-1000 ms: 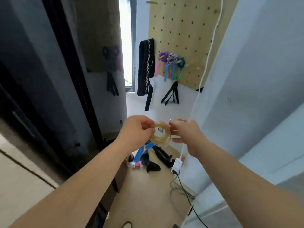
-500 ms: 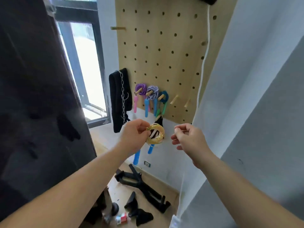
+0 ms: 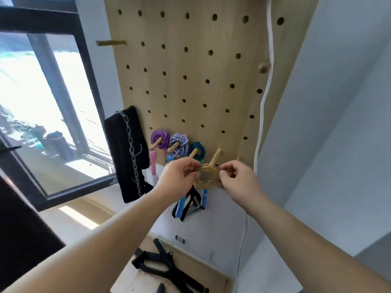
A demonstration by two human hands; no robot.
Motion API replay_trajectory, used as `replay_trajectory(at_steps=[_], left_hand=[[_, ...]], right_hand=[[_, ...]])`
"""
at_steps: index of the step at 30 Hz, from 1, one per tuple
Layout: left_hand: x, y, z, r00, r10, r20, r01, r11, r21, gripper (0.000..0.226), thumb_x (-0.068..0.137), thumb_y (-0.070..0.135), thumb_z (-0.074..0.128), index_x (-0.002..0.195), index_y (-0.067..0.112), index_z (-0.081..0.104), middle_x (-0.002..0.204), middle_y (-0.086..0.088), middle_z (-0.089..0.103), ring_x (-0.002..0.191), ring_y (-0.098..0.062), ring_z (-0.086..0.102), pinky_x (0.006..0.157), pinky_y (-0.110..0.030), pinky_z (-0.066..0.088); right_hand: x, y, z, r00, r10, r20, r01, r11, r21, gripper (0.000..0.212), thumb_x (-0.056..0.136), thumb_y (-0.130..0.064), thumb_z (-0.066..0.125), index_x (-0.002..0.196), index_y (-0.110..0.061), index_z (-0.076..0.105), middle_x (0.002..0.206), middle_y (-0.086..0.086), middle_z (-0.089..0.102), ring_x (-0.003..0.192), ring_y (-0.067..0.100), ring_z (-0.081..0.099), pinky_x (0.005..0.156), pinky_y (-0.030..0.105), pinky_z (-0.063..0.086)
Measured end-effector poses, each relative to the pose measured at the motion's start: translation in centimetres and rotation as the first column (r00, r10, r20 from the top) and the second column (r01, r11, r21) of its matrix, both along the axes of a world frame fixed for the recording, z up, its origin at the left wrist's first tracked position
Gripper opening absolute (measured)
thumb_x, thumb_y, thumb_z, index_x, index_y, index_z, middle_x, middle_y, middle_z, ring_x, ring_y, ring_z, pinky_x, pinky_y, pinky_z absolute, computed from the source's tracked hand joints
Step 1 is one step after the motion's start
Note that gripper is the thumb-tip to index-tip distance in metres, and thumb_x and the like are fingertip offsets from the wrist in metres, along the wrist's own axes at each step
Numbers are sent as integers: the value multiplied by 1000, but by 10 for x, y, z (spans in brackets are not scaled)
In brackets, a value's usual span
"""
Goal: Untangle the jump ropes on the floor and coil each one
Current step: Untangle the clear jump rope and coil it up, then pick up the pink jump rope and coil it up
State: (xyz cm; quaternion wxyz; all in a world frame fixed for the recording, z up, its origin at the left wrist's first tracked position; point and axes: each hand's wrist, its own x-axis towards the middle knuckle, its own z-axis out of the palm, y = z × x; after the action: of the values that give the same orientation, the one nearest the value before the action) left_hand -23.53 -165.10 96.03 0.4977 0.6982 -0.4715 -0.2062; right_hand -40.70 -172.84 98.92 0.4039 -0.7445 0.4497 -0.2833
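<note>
Hands hold one coiled rope (image 3: 206,185) up before the pegboard (image 3: 190,81). The left hand (image 3: 179,179) pinches the left rim of the coil between thumb and fingertips. The right hand (image 3: 238,180) has its fingers curled in at the right rim and seems to pinch it too, though the contact is partly hidden. The hands sit close together, with only the coil between them.

The rope is a pale yellowish, see-through ring of several turns, held in the air just below the board's lowest row of pegs. Two blue handles (image 3: 204,198) hang down from under the coil, in front of some black straps (image 3: 190,205) on the wall.

A bare peg (image 3: 215,157) juts out just above the coil, and its lower end overlaps the coil's top rim in this view. Whether they touch I cannot tell. To the left of it, three pegs each carry a coiled rope: a purple coil (image 3: 160,138) with a pink handle (image 3: 153,163) hanging below, a striped coil (image 3: 179,143) in blue and white, and a teal coil (image 3: 198,152) nearest the left hand. Further left a black pad (image 3: 124,134) hangs at the board's edge with a chain (image 3: 132,157) down its front.

A white cord (image 3: 262,106) runs down the right edge of the board. A window (image 3: 53,92) fills the left side. Black grips (image 3: 167,265) lie on the floor (image 3: 211,270) below the arms.
</note>
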Motion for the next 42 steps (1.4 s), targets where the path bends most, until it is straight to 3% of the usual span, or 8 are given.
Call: replay_trajectory(at_steps=[5,8,13,18,26,33,36,42], left_hand=[[26,-54,-18,996,-82,-36,82,997,9,25,91,1,72,109,19,74,102,8,78,95,-2,73,88,-19,58],[35,-82,-26,993,-110,-44,111,994,13,27,91,0,71,105,23,74,99,10,77,94,0,72,81,-14,57],[43,-116,-38,995,-91,47,86,992,88,24,91,8,71,107,27,72,98,15,75,94,-3,71,86,-25,59],[36,-139,-32,969,-93,228,75,993,88,17,94,8,65,109,15,66,100,1,72,92,-18,68,83,-34,56],[35,-173,-5,863,-167,477,-20,932,362,36,92,4,58,118,26,69,107,-6,71,92,-30,68,82,-44,62],[42,-177,-5,864,-147,482,5,959,284,32,97,13,63,125,25,73,117,-7,73,103,-29,68,84,-33,52],[45,-173,-8,894,-153,422,45,966,256,36,93,8,66,125,22,73,118,-4,74,107,-25,68,92,-33,54],[52,-153,-5,921,-155,356,80,973,216,40,92,-4,56,126,11,72,116,-6,75,110,-21,69,98,-30,53]], right_hand=[[16,-38,-4,993,-28,-116,16,994,-110,11,97,-17,64,104,-26,66,94,-14,65,89,7,62,79,25,53],[29,-54,-6,978,-35,-205,7,991,-135,10,97,-22,64,100,-31,65,93,-16,66,87,7,63,79,31,57],[39,-74,-10,958,-62,-279,25,991,-133,7,97,-26,62,100,-30,67,91,-12,67,83,13,65,73,36,60],[40,-85,-17,980,-78,-183,71,996,-46,8,98,-22,62,100,-25,69,90,-6,68,80,15,65,62,26,50],[38,-91,-21,988,-126,-92,133,988,73,11,99,-22,62,103,-26,71,96,-7,68,91,16,66,83,36,60],[36,-88,-24,991,-111,-70,114,993,39,13,99,-20,60,103,-26,71,94,-8,68,89,15,66,79,36,60],[35,-87,-25,992,-104,-77,107,993,44,12,99,-20,60,100,-26,71,91,-4,69,84,19,68,76,38,62],[37,-80,-26,992,-83,-90,86,996,29,13,100,-17,59,101,-22,71,88,-5,68,80,18,66,62,27,50]])
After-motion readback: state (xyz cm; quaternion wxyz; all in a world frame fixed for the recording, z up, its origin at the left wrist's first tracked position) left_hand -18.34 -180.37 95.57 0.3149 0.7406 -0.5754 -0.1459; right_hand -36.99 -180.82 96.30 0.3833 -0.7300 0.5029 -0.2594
